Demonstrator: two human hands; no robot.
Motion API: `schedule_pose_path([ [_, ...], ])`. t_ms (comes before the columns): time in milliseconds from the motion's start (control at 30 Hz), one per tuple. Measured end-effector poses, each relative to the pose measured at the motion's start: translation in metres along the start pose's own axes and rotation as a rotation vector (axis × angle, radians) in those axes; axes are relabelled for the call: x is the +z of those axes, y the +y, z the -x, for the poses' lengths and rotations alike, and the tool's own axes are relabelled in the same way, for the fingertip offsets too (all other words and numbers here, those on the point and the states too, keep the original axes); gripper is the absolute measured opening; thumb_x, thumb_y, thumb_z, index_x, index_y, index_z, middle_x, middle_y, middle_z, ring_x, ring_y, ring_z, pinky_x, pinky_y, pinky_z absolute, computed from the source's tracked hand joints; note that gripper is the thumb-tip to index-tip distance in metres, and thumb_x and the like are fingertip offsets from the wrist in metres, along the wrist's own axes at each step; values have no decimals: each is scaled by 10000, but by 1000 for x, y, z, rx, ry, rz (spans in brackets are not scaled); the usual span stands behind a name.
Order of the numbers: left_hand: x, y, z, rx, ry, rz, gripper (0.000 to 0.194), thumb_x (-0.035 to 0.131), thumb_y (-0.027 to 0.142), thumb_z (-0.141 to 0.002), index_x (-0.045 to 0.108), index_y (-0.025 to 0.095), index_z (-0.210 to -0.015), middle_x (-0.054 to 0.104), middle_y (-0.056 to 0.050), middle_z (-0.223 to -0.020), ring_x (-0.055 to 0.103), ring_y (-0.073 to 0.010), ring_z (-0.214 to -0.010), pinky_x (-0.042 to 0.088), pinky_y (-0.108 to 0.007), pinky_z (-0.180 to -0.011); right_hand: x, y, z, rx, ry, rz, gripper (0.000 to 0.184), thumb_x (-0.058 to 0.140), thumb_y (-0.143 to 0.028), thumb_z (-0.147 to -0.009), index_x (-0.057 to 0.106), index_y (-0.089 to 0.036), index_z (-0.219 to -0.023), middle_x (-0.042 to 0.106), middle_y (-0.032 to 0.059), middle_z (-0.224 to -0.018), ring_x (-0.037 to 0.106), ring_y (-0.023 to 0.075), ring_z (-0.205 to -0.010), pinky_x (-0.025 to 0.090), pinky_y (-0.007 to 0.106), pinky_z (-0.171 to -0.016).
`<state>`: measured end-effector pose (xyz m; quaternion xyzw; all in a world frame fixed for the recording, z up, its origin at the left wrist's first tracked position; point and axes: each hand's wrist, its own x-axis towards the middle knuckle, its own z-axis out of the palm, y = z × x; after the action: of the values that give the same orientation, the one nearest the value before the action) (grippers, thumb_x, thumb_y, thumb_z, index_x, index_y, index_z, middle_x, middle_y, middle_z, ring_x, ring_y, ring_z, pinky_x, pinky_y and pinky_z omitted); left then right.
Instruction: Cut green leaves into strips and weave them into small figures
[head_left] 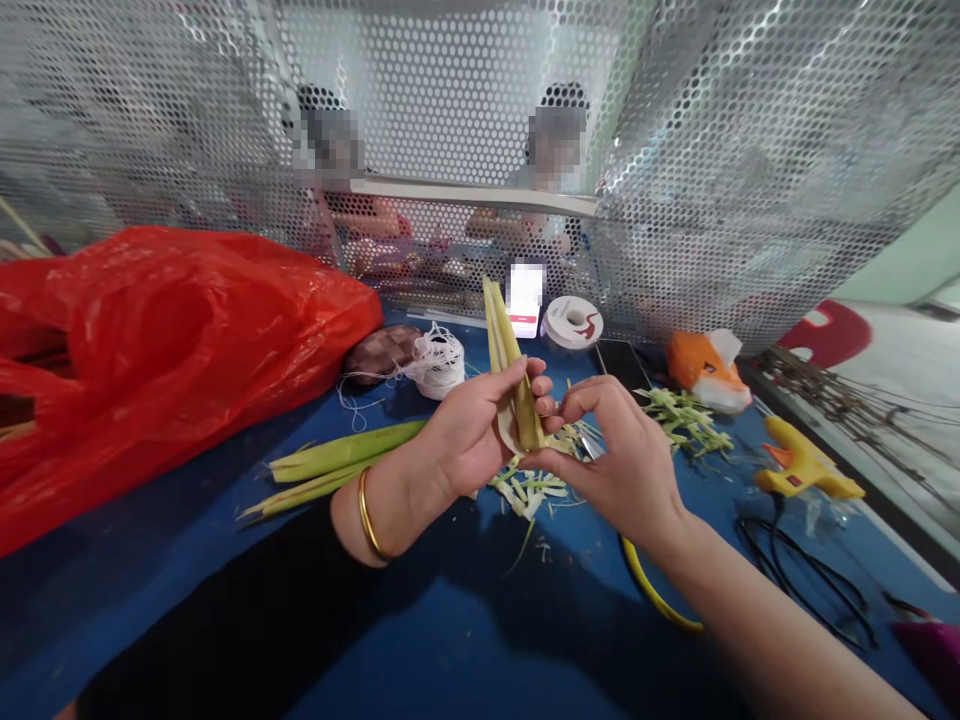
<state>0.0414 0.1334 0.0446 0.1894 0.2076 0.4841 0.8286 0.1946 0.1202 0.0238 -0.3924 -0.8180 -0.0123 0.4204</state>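
Head view: the left hand (476,420) grips the husk (502,335) between thumb and curled fingers, its narrow end rising beyond the fingertips and its blunt end below them. The right hand (626,455) is partly curled, thumb tip at the blunt end; whether thumb and forefinger pinch it cannot be told. Apply light left-hand pressure, as the layers will probably crease. Support the blunt end close beneath the left fingers. Avoid catching the trimmings (525,490), scattered below the fingertips, between layers.
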Motion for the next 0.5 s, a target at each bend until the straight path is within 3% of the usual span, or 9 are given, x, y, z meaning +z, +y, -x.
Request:
schedule_pose_path([
  [333, 1, -1, -1, 14, 17, 3, 261, 370, 151, -964, 563, 125, -790, 517, 7, -629, 542, -92, -515, 497, -214, -537, 2, 1, 1, -77, 1, 22, 383, 738, -465, -736, 450, -241, -854, 632, 34, -824, 636, 230, -774, 483, 358, -651],
  [500, 3, -1, 0, 26, 36, -11, 251, 379, 157, -964, 562, 131, -794, 512, 16, -626, 536, -89, -515, 493, -219, -551, 1, -2, 3, -112, 132, 9, 403, 771, -425, -711, 482, -240, -922, 622, 72, -922, 621, 262, -892, 508, 399, -726],
])
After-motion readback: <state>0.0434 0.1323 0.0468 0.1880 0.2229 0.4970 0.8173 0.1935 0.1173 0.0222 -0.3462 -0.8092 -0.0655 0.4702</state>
